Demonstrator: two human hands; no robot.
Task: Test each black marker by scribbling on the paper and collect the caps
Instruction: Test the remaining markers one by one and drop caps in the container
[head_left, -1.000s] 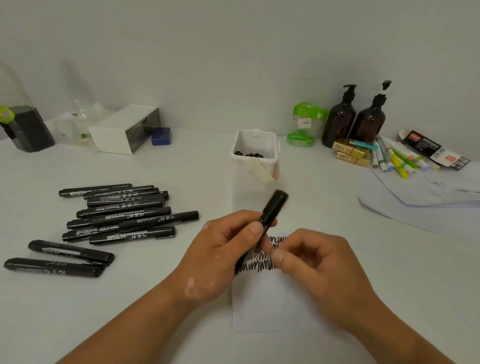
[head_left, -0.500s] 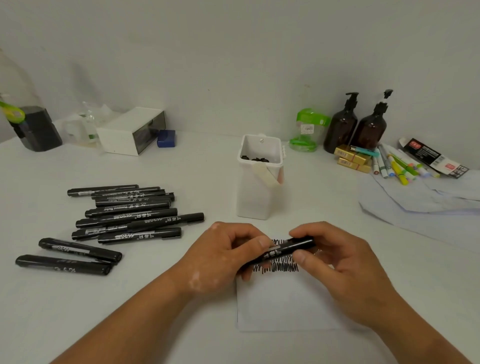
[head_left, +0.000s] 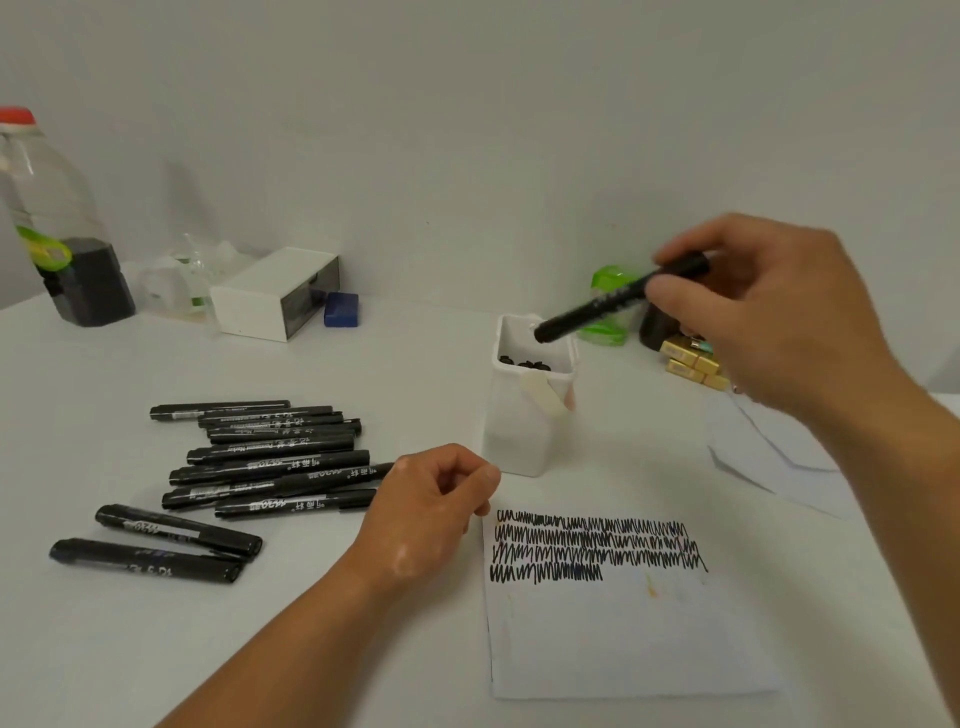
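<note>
My right hand (head_left: 769, 312) pinches a black marker (head_left: 618, 301) by its far end. It holds the marker tilted in the air, with the lower end just over the mouth of the white container (head_left: 519, 441). Several black caps (head_left: 524, 364) lie inside the container. My left hand (head_left: 431, 509) rests on the table beside the paper (head_left: 623, 639) with its fingers curled and thumb against the forefinger. Nothing shows inside it. The paper carries rows of black scribble (head_left: 592, 543) along its top. Several black markers (head_left: 270, 457) lie in a pile to the left.
A clear bottle with a red cap (head_left: 47, 218) stands at the far left. A white box (head_left: 275, 291) and a blue block (head_left: 341, 309) sit near the wall. A green object (head_left: 608, 322), yellow boxes (head_left: 691, 358) and loose sheets (head_left: 779, 457) lie on the right.
Both hands held the marker low over the scribbles. My left hand has let go and settled on the table. My right hand has lifted the marker up over the container.
</note>
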